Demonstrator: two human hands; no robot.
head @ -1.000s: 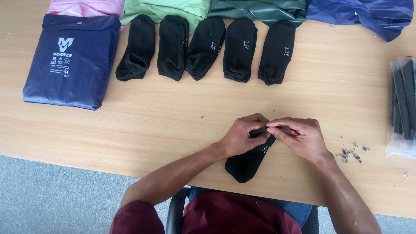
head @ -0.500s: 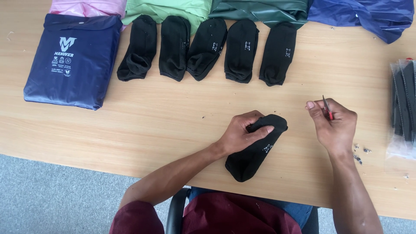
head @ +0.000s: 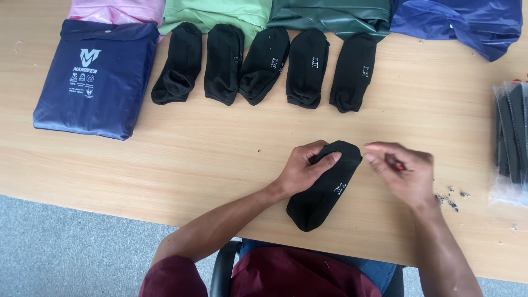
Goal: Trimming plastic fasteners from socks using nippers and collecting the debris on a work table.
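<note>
A black sock point(head: 322, 195) lies slantwise on the wooden table point(head: 181, 165) in front of me. My left hand point(head: 302, 168) grips its upper end, fingers curled over the cuff. My right hand point(head: 401, 176) is just right of that end, blurred, with the fingertips close to the sock. Its fingers are closed on a small red-handled tool point(head: 397, 164), of which only a sliver shows. Whether the tool touches the sock cannot be told.
Several black socks point(head: 264, 66) lie in a row at the back. Behind them are flat packets: navy point(head: 93, 77), pink point(head: 118, 10), green point(head: 214, 12), dark green point(head: 330, 14), blue point(head: 462, 22). A clear bag of dark socks point(head: 511, 143) is at the right edge, small scraps point(head: 451, 199) beside it.
My right hand, which had pulled away to the right with the red tool, has come back left and down towards the sock's upper end. My left hand stays on the sock.
</note>
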